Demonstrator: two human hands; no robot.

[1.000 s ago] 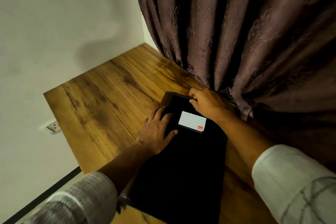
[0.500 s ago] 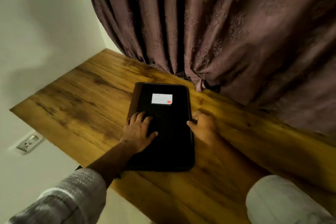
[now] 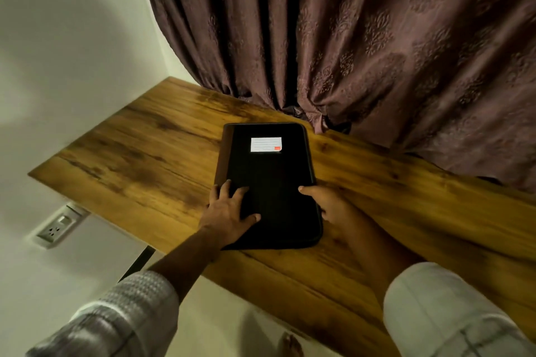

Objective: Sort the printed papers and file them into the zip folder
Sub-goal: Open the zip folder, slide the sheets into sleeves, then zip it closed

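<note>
- The black zip folder (image 3: 269,177) lies flat and closed on the wooden table (image 3: 139,159), with its far end close to the curtain (image 3: 348,38). Its white label (image 3: 266,144) faces up near that far end.
- The left hand (image 3: 229,211) rests on the near left part of the cover, fingers straight and spread, pressing it down and holding nothing.
- The right hand (image 3: 327,206) is at the right edge, close to the near corner. Its thumb lies over the top and its fingers curl against the side, so it pinches that edge. I cannot tell whether a zip pull sits between them.
- The change is in that right hand: a second ago it was up at the far corner by the label, half a second ago it was midway along the right side, and now it is almost at the near corner.
- The left hand has also slid back from beside the label toward the near end, steadying the cover as it goes.
- I take that sweep to be the zip being run round the folder. I see no loose papers on the table, so I would guess they are already inside and the folder is being closed, though the zip could equally be opening.
- If it is closing, only the near corner and bottom edge are left.
</note>
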